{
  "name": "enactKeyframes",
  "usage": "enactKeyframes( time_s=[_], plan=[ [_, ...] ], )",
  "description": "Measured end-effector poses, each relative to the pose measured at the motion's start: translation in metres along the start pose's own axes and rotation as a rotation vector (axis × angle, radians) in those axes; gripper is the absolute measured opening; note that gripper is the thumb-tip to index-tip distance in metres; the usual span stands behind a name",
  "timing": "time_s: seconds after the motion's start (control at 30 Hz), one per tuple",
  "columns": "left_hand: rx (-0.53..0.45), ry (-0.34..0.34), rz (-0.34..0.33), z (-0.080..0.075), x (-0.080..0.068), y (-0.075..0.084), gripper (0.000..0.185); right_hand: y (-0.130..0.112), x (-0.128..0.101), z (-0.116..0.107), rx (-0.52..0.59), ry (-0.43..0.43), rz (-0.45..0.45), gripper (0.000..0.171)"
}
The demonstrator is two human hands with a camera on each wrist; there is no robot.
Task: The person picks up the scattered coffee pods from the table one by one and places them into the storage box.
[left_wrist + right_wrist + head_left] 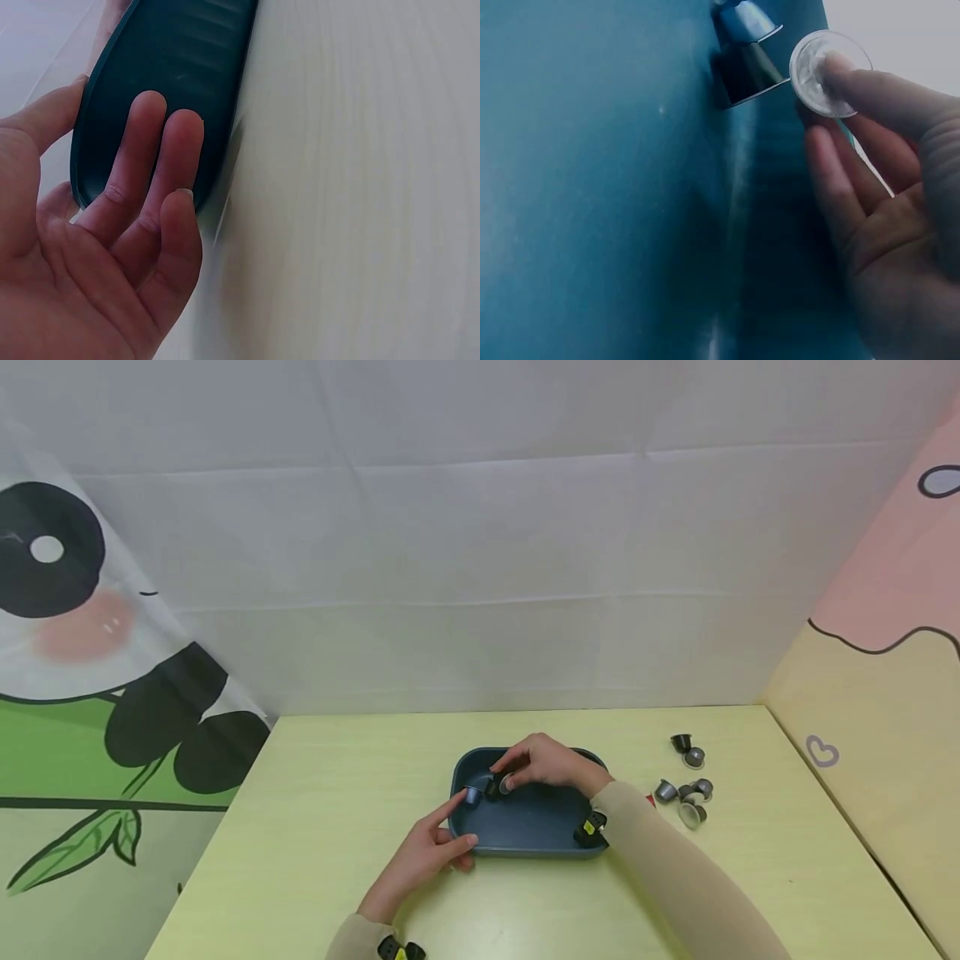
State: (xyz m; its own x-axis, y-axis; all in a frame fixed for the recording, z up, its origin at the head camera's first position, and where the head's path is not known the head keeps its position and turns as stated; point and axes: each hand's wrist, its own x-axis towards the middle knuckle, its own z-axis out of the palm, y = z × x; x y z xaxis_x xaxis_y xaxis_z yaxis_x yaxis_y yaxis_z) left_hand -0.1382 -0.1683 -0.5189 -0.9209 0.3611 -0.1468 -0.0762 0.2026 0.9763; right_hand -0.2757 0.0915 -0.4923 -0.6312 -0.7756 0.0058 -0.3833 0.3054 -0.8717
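Observation:
My right hand [542, 762] pinches a coffee capsule [807, 73] between thumb and fingers, low over the left part of a dark blue-green tray [540, 822]. Its round silvery lid faces the right wrist camera; the body is mostly hidden by the fingers. Beside it in the tray lie a black capsule [744, 73] and a blue capsule [747, 21]. At the tray's near left corner, my left hand [426, 857] holds the tray, with the index finger over the rim by the blue capsule and other fingers [182, 150] against the outer wall.
Right of the tray, several silver and grey capsules [666, 791] lie in a loose cluster. A black capsule [681, 742] and a grey capsule [694, 757] lie farther back. A red object [651, 800] shows partly behind the right sleeve. A white cloth wall [480, 652] bounds the table's back.

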Motion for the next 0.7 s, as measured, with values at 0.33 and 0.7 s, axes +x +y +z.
enactKeyframes(
  time_s=[0.33,0.7],
  plan=[
    [-0.002,0.013,-0.009,0.0000,0.0026,-0.0039,0.076,0.0050,0.0012,0.0029,-0.198,-0.009,0.053,0.030],
    [0.008,0.022,0.009,0.0004,0.0021,-0.0048,0.076,0.0043,-0.0013,0.0027,-0.149,-0.013,0.055,0.032]
  ],
)
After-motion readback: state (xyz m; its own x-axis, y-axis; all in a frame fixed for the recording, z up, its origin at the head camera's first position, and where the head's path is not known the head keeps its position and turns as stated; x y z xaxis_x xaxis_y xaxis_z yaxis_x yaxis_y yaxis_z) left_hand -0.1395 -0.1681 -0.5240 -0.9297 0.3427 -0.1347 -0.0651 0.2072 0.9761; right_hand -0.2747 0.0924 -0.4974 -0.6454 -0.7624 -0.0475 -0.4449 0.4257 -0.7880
